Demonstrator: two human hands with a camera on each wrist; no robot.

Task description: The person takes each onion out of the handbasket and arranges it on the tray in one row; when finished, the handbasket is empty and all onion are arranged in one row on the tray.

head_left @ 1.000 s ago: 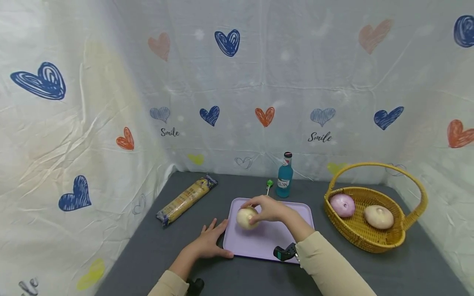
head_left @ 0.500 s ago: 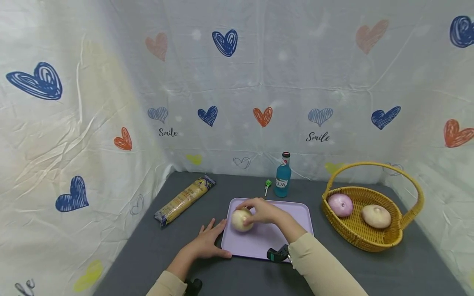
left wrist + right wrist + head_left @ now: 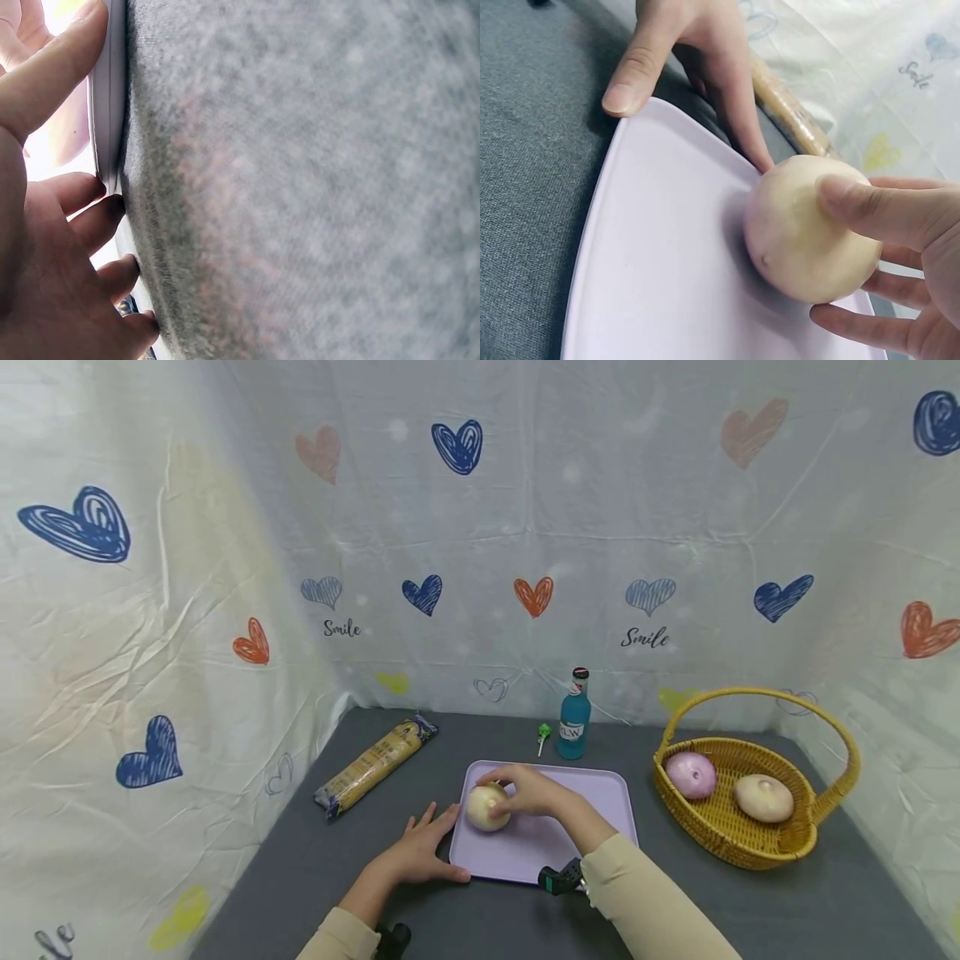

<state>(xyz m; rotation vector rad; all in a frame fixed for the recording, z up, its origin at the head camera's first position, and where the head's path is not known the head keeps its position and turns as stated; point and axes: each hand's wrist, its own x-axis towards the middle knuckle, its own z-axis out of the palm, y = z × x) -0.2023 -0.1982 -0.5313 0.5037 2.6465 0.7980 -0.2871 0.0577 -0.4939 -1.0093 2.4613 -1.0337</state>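
– While the left hand [image 3: 418, 853] rests spread fingers against the lilac tray [image 3: 667, 247], holding nothing, what does the right hand [image 3: 527, 791] grip?

– One pale round bulb [image 3: 799, 232], between thumb and fingers parted to its width, at the tray's left side. Tray contact cannot be determined.

– Adjacent items?

– A blue bottle [image 3: 573, 722] stands upright beyond the tray.

In my head view I had the tray [image 3: 517, 853] on the table [image 3: 300, 860], the round vegetable [image 3: 482, 808] over its left side. Behind the tray stood the bottle [image 3: 573, 718], the lollipop [image 3: 543, 731] left of it; the noodle packet [image 3: 375, 764] lay left, the basket [image 3: 718, 843] right with two bulbs [image 3: 763, 798] inside.
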